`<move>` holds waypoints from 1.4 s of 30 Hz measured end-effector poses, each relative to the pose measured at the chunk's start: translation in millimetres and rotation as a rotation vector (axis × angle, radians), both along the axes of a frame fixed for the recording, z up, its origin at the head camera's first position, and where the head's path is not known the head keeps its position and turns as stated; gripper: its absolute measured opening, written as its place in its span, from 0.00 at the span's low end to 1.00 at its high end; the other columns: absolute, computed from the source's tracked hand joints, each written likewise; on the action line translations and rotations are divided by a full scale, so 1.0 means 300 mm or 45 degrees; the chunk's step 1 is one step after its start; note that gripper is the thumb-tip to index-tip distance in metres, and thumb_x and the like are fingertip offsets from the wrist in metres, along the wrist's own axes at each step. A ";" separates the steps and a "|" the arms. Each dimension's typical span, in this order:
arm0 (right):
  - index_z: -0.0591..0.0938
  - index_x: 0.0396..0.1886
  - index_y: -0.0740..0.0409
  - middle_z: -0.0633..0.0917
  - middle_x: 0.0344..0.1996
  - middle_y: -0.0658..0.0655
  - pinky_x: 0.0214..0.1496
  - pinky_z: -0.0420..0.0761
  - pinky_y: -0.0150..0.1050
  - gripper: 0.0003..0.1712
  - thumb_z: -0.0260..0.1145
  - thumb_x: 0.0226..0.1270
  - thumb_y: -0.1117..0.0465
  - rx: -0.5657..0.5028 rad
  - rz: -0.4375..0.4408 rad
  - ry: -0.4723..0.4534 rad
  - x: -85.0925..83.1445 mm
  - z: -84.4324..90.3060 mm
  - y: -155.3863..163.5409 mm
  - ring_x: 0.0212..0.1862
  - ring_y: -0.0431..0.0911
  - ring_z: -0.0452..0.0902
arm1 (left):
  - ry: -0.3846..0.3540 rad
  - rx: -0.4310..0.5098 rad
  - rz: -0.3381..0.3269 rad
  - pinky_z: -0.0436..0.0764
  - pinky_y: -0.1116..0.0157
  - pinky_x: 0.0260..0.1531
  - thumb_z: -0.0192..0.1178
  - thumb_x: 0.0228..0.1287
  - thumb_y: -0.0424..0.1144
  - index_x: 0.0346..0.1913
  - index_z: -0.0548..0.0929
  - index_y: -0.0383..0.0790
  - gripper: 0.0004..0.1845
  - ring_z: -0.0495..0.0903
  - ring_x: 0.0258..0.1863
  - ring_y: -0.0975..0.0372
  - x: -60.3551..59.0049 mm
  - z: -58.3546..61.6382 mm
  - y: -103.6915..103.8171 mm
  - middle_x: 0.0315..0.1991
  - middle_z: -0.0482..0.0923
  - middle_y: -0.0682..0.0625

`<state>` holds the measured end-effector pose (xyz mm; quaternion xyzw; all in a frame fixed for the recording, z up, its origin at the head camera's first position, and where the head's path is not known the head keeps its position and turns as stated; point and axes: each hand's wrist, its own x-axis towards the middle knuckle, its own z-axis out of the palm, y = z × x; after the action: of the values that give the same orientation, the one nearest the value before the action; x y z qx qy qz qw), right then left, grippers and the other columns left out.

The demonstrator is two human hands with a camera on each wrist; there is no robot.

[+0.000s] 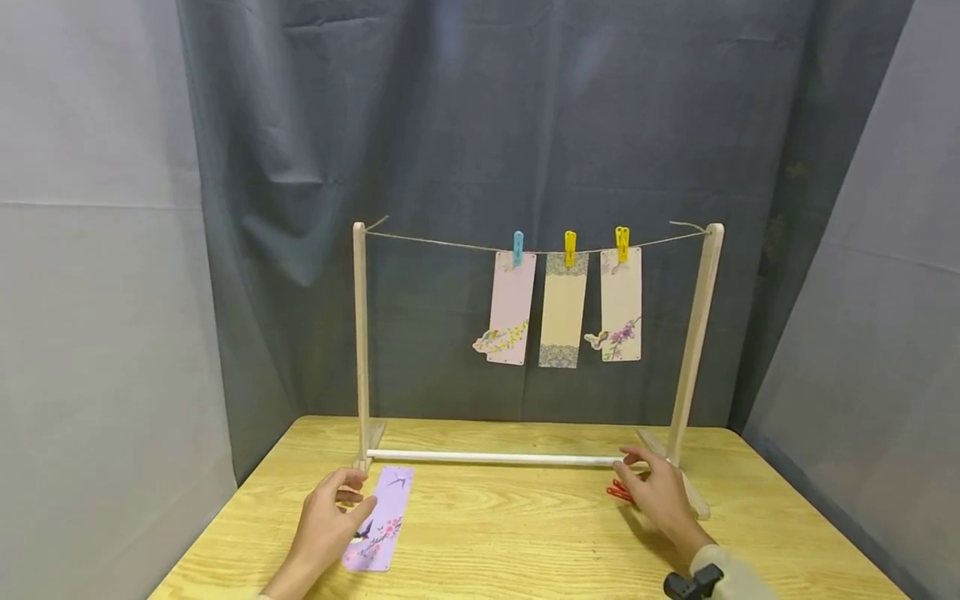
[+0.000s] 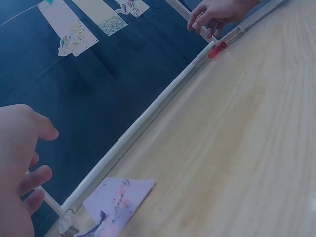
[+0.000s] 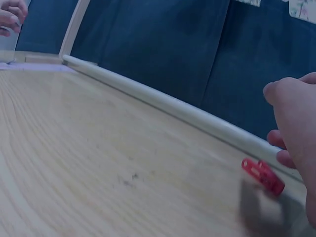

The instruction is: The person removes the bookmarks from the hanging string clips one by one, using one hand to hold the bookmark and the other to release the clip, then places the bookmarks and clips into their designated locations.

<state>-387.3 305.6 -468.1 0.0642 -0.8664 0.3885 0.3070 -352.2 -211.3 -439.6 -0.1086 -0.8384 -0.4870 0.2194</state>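
Even, soft light in the head view; bluish, dim wrist views with motion blur and soft focus.

A frame (image 1: 362, 333) stands at the back of the table (image 1: 525, 542), its string (image 1: 450, 244) carrying three cards (image 1: 562, 310) toward the right. Before its rod (image 1: 495, 457), a card (image 1: 378, 521) lies left under the left hand (image 1: 326, 521); a peg (image 1: 619, 492) lies right, beside the right hand (image 1: 660, 496).

From the head we looked forward and down over the desk (image 1: 525, 533), while both wrist cameras sat low and close above it, sharing the white rod (image 2: 148, 121).
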 end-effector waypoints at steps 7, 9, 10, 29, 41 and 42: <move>0.82 0.62 0.60 0.83 0.46 0.60 0.32 0.82 0.36 0.22 0.69 0.75 0.54 -0.069 0.071 -0.080 -0.002 0.079 -0.002 0.35 0.46 0.86 | 0.097 -0.018 -0.043 0.78 0.62 0.40 0.74 0.60 0.29 0.52 0.83 0.39 0.18 0.83 0.41 0.57 -0.037 0.064 0.021 0.45 0.79 0.48; 0.81 0.62 0.60 0.84 0.47 0.61 0.31 0.82 0.36 0.21 0.68 0.76 0.55 -0.068 0.069 -0.067 0.000 0.101 -0.001 0.35 0.45 0.85 | 0.086 -0.010 -0.056 0.79 0.61 0.41 0.74 0.61 0.30 0.53 0.82 0.38 0.19 0.83 0.42 0.56 -0.044 0.077 0.026 0.46 0.80 0.47; 0.81 0.62 0.60 0.84 0.46 0.61 0.30 0.81 0.36 0.21 0.68 0.76 0.56 -0.073 0.071 -0.058 0.001 0.112 -0.002 0.34 0.44 0.85 | 0.081 -0.009 -0.061 0.79 0.61 0.41 0.74 0.61 0.30 0.54 0.82 0.38 0.19 0.83 0.43 0.55 -0.048 0.082 0.028 0.47 0.80 0.47; 0.81 0.62 0.59 0.83 0.50 0.63 0.33 0.85 0.38 0.22 0.66 0.78 0.50 -0.121 0.172 -0.008 -0.005 0.305 -0.023 0.38 0.55 0.87 | 0.176 -0.013 -0.097 0.83 0.58 0.42 0.75 0.61 0.31 0.55 0.81 0.38 0.21 0.83 0.47 0.48 -0.155 0.164 0.086 0.50 0.80 0.46; 0.80 0.64 0.59 0.83 0.51 0.63 0.34 0.85 0.40 0.24 0.65 0.78 0.49 -0.099 0.223 0.018 -0.040 0.408 -0.053 0.36 0.51 0.87 | 0.217 0.008 -0.157 0.81 0.48 0.48 0.75 0.60 0.30 0.55 0.81 0.38 0.21 0.82 0.47 0.50 -0.212 0.227 0.129 0.49 0.79 0.44; 0.80 0.64 0.58 0.83 0.51 0.63 0.34 0.85 0.40 0.24 0.65 0.78 0.49 -0.092 0.226 0.024 -0.043 0.417 -0.058 0.35 0.49 0.86 | 0.211 0.008 -0.160 0.81 0.48 0.49 0.75 0.60 0.30 0.55 0.81 0.38 0.21 0.82 0.47 0.50 -0.216 0.230 0.134 0.49 0.79 0.43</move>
<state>-400.1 288.1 -342.9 0.1333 -0.8399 0.4446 0.2815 -417.0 -171.0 -370.5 -0.2002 -0.8073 -0.4920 0.2572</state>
